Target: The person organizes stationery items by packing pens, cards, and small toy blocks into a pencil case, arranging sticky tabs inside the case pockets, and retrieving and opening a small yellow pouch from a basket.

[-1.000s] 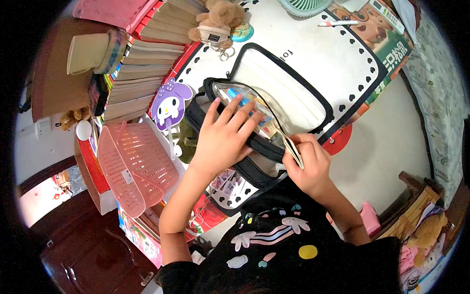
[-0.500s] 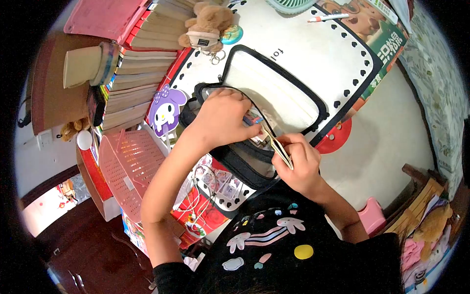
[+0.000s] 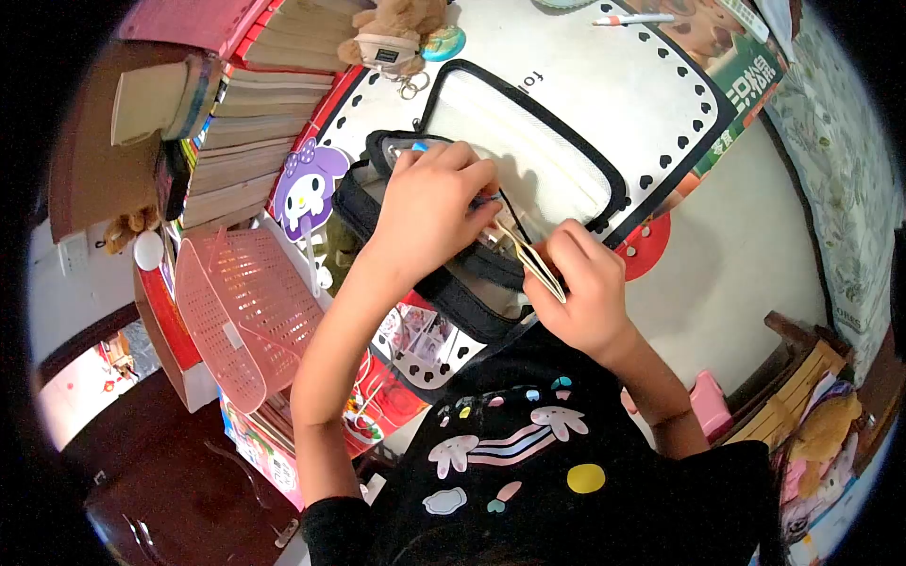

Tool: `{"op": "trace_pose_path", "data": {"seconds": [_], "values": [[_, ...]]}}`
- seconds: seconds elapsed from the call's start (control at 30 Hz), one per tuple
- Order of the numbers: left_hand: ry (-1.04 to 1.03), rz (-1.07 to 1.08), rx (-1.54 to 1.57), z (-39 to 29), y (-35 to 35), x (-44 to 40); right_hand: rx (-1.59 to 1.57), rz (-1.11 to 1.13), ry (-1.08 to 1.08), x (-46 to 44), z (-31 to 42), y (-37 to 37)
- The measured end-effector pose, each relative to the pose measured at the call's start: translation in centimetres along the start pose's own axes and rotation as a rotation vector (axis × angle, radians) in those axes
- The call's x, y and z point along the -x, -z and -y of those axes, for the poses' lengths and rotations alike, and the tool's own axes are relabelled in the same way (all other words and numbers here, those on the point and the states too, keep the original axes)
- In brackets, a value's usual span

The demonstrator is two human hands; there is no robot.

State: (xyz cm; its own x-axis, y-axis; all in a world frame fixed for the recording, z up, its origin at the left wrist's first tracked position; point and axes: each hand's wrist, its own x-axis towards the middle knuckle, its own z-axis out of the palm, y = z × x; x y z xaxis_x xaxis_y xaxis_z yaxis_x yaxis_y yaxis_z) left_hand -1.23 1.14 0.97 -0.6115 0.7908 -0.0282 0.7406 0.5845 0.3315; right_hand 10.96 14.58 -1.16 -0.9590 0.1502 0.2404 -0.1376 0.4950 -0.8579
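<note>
A black-trimmed clear case lies on the desk, its mesh lid folded back. Over its opening is my left hand, fingers curled and pinched together; what they hold, if anything, is hidden. Blue and other small items show partly beneath it. My right hand grips a thin cream booklet-like item at the case's right end. The item's far end reaches into the opening, close to my left fingertips.
Left of the case are a purple character cutout, a pink basket and a row of books. A plush bear sits behind. A white pen lies at the back right.
My left hand's fingers were spread over the case and are now curled together at its opening. My right hand still holds the cream item. The camera view has shifted slightly.
</note>
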Motion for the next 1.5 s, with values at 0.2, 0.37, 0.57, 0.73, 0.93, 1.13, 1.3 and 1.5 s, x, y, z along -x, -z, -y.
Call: {"op": "trace_pose_path", "data": {"seconds": [0.2, 0.37, 0.57, 0.73, 0.93, 1.13, 1.3, 1.5], "values": [[-0.16, 0.009, 0.134, 1.1, 0.0, 1.6, 0.112, 0.182, -0.01, -0.9, 0.7, 1.6], [-0.232, 0.112, 0.219, 1.3, 1.5, 2.4, 0.179, 0.258, 0.078, -1.1, 1.9, 1.9], [-0.387, 0.079, 0.322, 2.3, 1.3, 2.8, 0.141, 0.402, 0.075, -1.2, 0.4, 3.1], [-0.363, 0.019, 0.201, 1.6, 0.3, 3.5, -0.112, 0.297, 0.171, -0.6, -1.5, 2.9], [-0.331, 0.038, 0.042, 1.4, -0.3, 4.3, -0.037, 0.411, 0.22, -1.4, -0.8, 2.8], [-0.355, -0.032, -0.012, 1.3, -0.2, 4.4, 0.031, 0.5, 0.239, -2.9, 0.1, 3.5], [-0.345, -0.073, 0.017, 1.3, -0.3, 4.4, -0.066, 0.467, 0.192, -3.0, -0.5, 3.8], [-0.297, -0.042, 0.064, 1.2, -0.3, 4.6, 0.087, 0.405, 0.109, -2.2, 0.6, 2.0]]}}
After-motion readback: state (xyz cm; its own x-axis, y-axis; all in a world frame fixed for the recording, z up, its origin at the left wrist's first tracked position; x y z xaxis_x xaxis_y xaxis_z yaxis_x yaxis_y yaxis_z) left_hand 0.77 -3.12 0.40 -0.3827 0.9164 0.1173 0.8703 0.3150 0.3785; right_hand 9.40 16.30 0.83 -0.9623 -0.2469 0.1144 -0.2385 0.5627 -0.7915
